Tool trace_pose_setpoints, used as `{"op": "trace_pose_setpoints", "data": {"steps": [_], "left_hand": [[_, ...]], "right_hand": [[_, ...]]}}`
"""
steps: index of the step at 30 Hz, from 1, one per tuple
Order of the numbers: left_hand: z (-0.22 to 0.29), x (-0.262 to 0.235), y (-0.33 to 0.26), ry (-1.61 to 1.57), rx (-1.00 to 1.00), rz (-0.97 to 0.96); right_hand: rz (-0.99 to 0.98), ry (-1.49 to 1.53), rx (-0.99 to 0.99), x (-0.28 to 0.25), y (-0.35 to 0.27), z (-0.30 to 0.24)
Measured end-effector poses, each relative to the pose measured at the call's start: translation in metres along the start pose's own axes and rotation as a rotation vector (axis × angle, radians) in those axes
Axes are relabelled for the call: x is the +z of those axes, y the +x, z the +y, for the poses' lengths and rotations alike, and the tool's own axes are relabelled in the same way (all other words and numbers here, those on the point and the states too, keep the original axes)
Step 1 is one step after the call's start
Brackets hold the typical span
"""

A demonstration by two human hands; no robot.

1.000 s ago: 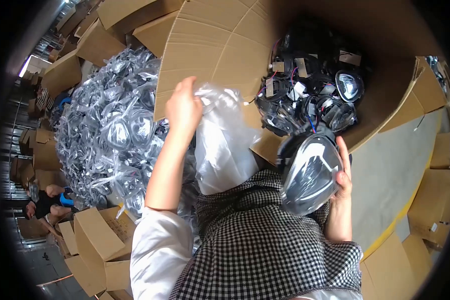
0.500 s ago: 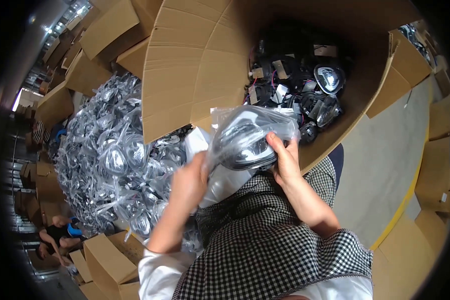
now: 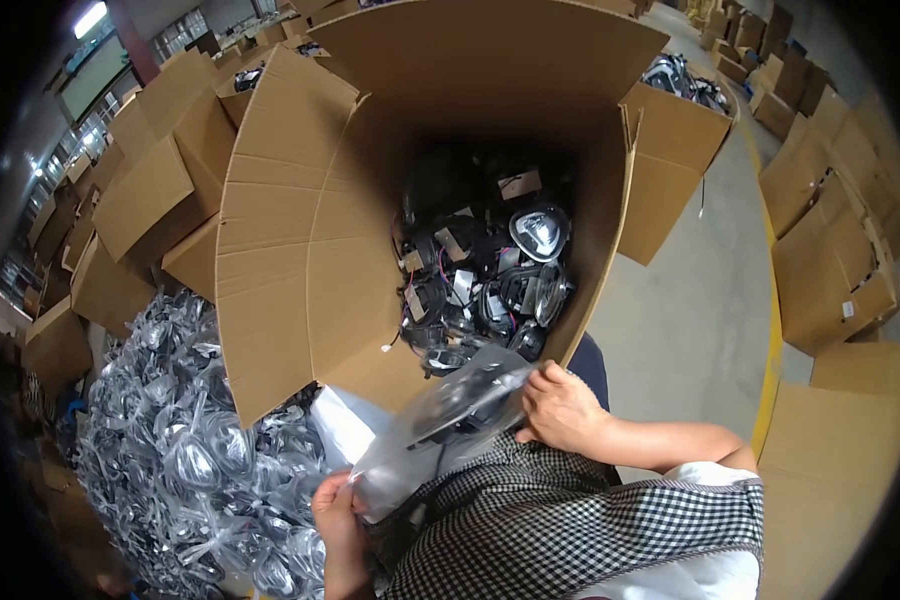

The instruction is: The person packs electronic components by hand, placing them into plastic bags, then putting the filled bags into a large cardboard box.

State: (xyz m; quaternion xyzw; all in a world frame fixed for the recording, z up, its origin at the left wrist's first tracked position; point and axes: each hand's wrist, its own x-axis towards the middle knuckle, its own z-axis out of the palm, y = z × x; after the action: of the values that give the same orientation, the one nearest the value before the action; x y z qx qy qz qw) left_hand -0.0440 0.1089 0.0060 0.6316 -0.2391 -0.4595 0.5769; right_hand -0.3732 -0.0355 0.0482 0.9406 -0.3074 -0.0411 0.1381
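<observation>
A clear plastic bag [image 3: 395, 462] with a dark-backed vehicle lamp [image 3: 467, 408] inside is held in front of my apron. My left hand [image 3: 338, 508] pinches the bag's lower left end. My right hand [image 3: 564, 408] is closed round the other end, where the lamp lies; its fingertips are partly hidden. Just beyond the bag opens a tall cardboard box [image 3: 270, 230] holding unwrapped lamps [image 3: 515, 290] with wires and pale labels; one clear lens [image 3: 540, 233] faces up. Left of my hands lies a large heap of bagged lamps [image 3: 195, 465].
White sheets [image 3: 348, 425] stand between heap and box. More cardboard boxes [image 3: 145, 195] crowd the left; others [image 3: 835, 260] line the right beyond a yellow floor line [image 3: 776, 330]. A smaller carton [image 3: 670, 165] with lamps adjoins the tall box. Grey floor [image 3: 685, 330] shows on the right.
My view has tilted up and turned, showing more of the box. The bagged lamp now shows its dark side instead of its lens, and my left hand has drawn the bag out lower left.
</observation>
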Motion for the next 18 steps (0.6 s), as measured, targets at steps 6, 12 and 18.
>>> {"op": "trace_pose_setpoints", "data": {"steps": [6, 12, 18], "left_hand": [[0.025, 0.052, 0.024, 0.693, 0.844, 0.193], [0.051, 0.088, 0.016, -0.074, 0.417, -0.469], [0.016, 0.147, 0.013, -0.76, -0.366, -1.014]], "right_hand": [[0.407, 0.006, -0.174, -0.028, 0.013, 0.043], [0.62, 0.038, 0.223, -0.078, 0.027, 0.024], [0.571, 0.144, 0.107, -0.118, 0.042, -0.03]]}}
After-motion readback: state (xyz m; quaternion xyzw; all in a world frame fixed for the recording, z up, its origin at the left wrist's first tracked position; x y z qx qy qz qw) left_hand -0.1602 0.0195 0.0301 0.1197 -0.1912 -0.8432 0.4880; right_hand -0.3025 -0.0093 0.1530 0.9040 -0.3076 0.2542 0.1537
